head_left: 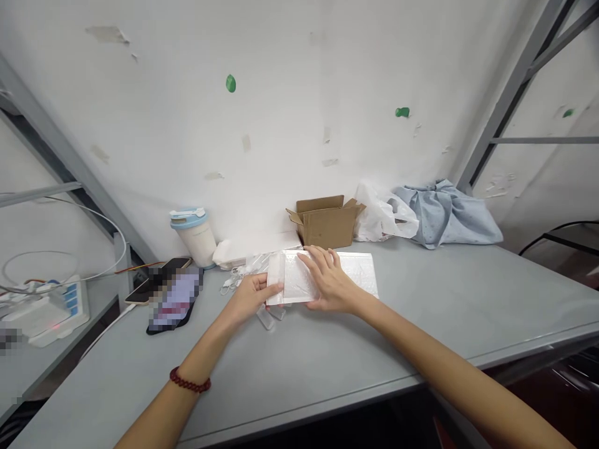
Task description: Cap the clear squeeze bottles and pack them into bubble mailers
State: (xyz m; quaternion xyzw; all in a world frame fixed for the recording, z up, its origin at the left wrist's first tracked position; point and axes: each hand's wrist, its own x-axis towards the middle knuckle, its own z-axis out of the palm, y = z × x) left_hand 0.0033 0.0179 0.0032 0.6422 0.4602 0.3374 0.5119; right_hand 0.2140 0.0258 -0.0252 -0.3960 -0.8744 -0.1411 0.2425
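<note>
A white bubble mailer [360,269] lies crosswise in front of me over the grey table. My left hand [253,296] grips its left end, thumb on top and fingers underneath. Spread over the middle of the mailer, my right hand [330,280] rests with its fingers apart, palm down. Small clear plastic pieces [266,317] lie on the table just below the mailer's left part. Behind my left hand are white cables [230,284] and clear plastic bags [256,263], partly covered by the mailer.
On the grey table [444,299], an open cardboard box [329,226], a white plastic bag [381,215] and a blue cloth bundle [452,215] stand along the wall. Leftward are a cup [196,240], a phone [159,280] and a power strip [70,312].
</note>
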